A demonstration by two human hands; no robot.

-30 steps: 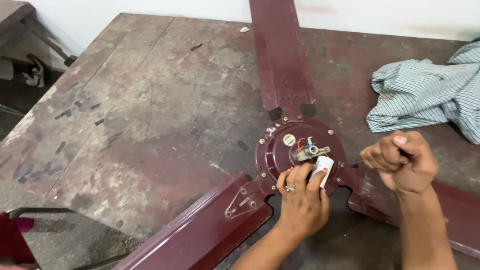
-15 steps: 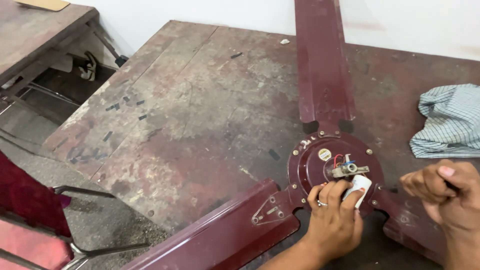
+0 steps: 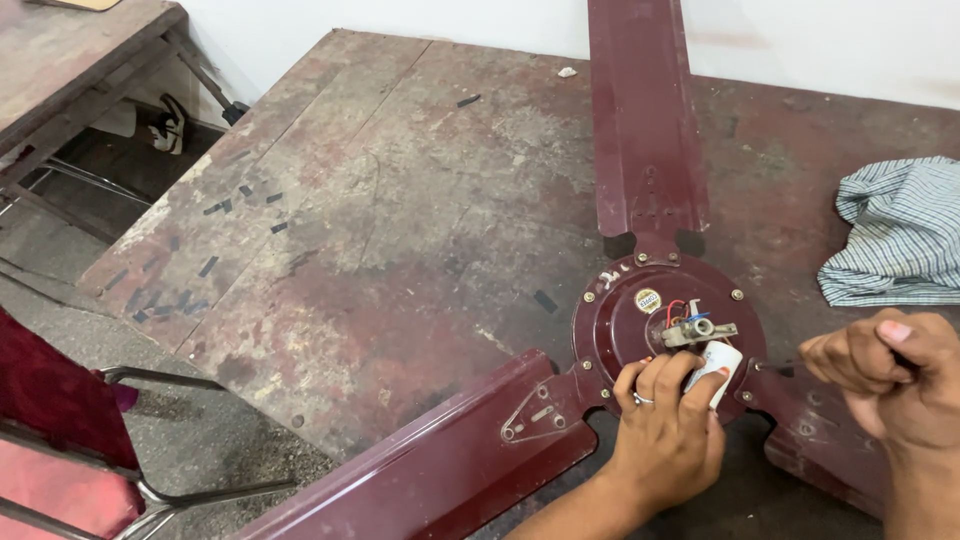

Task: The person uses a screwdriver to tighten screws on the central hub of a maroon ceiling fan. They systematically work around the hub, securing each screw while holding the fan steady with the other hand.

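A worn, rust-stained metal tabletop [image 3: 400, 230] carries a dark maroon three-bladed ceiling fan [image 3: 640, 150] lying flat. One blade runs to the far edge, a second [image 3: 440, 470] reaches toward the near edge, and a third [image 3: 830, 440] points toward the near right corner. The fan's round maroon motor hub [image 3: 625, 330], ringed with brass-coloured screws, sits toward the near right part of the tabletop. A crumpled striped blue-and-white cloth [image 3: 895, 235] lies by the right edge, well apart from the hub. Off the left edge stand a red-seated chair with a metal frame [image 3: 70, 450] and a second weathered table [image 3: 60, 60].

The left hand [image 3: 665, 435] rests on the near rim of the hub, its fingers [image 3: 660, 380] curled around a small white cylindrical capacitor [image 3: 722, 362] just beside the grey metal shaft stub and coloured wires [image 3: 695, 328] at the hub's centre. The right hand [image 3: 890, 375] hovers over the third blade, fingers pressed together in a loose fist; whether it pinches anything cannot be told.
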